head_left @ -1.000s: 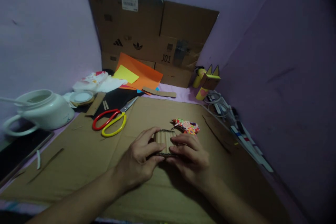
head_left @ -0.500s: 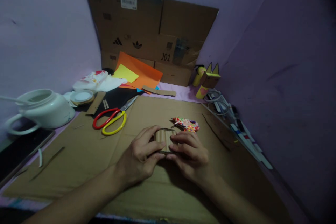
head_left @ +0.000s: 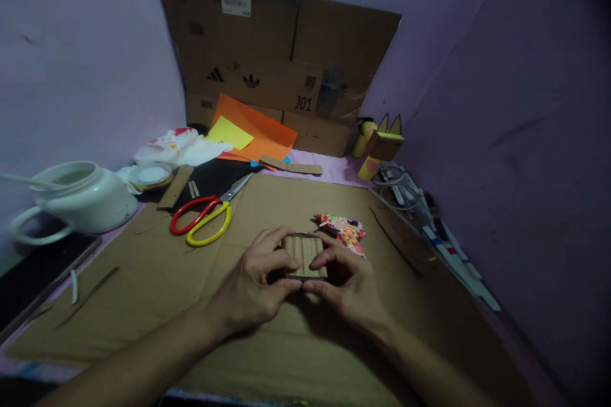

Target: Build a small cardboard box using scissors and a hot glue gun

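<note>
A small ridged piece of cardboard [head_left: 305,254], box-like with dark strips along its far and near edges, is held between both hands over the cardboard sheet [head_left: 238,343]. My left hand [head_left: 262,273] grips its left side, thumb on the ridged face and fingers at the edges. From the right, my right hand [head_left: 346,280] pinches it with curled fingers and thumb at the near edge. Just beyond my right hand lies a glue gun [head_left: 346,229] covered in a colourful floral pattern. The underside of the piece is hidden.
Scissors [head_left: 207,226] with red and yellow handles lie at the left. Further left are a white pot [head_left: 90,203] and a dark phone [head_left: 42,267]. Orange paper [head_left: 262,130] lies at the back; a yellow cardboard figure [head_left: 382,146] and several pens [head_left: 453,254] are at the right.
My right hand's fingers have drawn back and curled, so more of the ridged face and of the glue gun shows. My left hand keeps its hold.
</note>
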A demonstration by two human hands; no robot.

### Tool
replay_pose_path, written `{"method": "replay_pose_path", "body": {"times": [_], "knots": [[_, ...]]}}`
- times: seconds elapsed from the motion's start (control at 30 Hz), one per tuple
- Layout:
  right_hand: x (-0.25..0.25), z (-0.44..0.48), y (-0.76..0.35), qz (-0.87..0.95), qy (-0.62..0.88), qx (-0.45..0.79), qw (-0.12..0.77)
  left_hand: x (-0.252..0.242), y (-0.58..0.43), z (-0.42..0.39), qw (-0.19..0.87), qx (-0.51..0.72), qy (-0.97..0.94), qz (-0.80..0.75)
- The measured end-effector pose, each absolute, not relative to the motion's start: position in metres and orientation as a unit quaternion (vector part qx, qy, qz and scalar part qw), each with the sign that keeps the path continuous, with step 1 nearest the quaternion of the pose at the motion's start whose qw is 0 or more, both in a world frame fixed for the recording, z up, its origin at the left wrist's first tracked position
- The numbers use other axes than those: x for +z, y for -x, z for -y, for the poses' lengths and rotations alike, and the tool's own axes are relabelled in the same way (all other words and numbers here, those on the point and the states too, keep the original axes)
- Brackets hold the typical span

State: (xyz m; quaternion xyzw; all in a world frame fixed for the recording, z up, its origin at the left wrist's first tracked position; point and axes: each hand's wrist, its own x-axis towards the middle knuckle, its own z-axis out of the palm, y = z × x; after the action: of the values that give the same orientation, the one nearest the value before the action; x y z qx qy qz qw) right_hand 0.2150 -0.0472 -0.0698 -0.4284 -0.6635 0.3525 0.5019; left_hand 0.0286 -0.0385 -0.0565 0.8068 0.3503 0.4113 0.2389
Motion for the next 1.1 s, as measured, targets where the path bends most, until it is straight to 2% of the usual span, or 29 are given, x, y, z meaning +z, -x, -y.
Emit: {"method": "replay_pose_path", "body": {"times": [0.2,0.4,0.53,0.83,1.1], "knots": [[-0.067,0.056,-0.213,0.641,0.391,0.393,0.53,-0.052,-0.026,0.043,0.257,0.409,-0.809,-0.334],[-0.063,0.061,-0.224,0.762,0.374,0.197,0.492,-0.048,-0.021,0.049,0.178,0.389,-0.851,-0.306],[-0.061,0.062,-0.227,0.796,0.348,0.118,0.481,-0.046,-0.02,0.05,0.186,0.365,-0.859,-0.306],[-0.058,0.061,-0.224,0.804,0.312,0.101,0.497,-0.047,-0.02,0.048,0.244,0.38,-0.851,-0.269],[-0.054,0.065,-0.222,0.801,0.304,0.13,0.499,-0.048,-0.02,0.049,0.204,0.432,-0.842,-0.249]]}}
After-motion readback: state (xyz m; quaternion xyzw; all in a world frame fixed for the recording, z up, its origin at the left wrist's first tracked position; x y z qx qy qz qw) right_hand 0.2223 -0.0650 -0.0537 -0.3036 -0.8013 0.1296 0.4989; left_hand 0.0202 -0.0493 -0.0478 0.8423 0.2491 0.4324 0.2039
